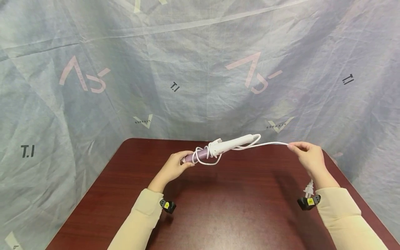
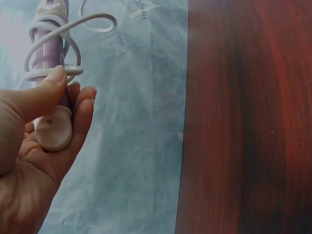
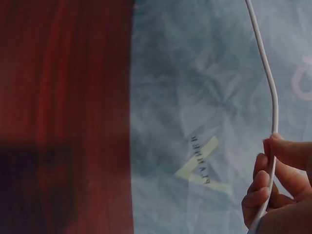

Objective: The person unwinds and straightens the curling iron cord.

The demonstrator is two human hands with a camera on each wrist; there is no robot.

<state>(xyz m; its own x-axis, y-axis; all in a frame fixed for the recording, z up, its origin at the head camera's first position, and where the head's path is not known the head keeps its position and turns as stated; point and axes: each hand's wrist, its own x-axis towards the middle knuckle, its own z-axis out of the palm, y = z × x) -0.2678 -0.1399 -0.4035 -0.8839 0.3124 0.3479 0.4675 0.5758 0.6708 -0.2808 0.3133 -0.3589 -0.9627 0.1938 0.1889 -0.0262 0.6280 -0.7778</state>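
Note:
A white curling iron (image 1: 232, 143) with a purple barrel is held up over the table, tilted with its handle toward the upper right. My left hand (image 1: 177, 164) grips the barrel near its pale tip (image 2: 54, 129), thumb on one side and fingers on the other. Loose loops of white cord (image 1: 208, 164) wind around the barrel. From the handle end the cord stretches to my right hand (image 1: 307, 156), which pinches it between thumb and fingers (image 3: 261, 180). Below the right wrist hangs the white plug (image 1: 309, 188).
Beneath both hands lies a dark red wooden table (image 1: 231, 211). A grey printed cloth (image 1: 200, 83) hangs behind it and along both sides. Each wrist carries a small black camera, the left wrist camera (image 1: 168, 206) and the right wrist camera (image 1: 307, 202).

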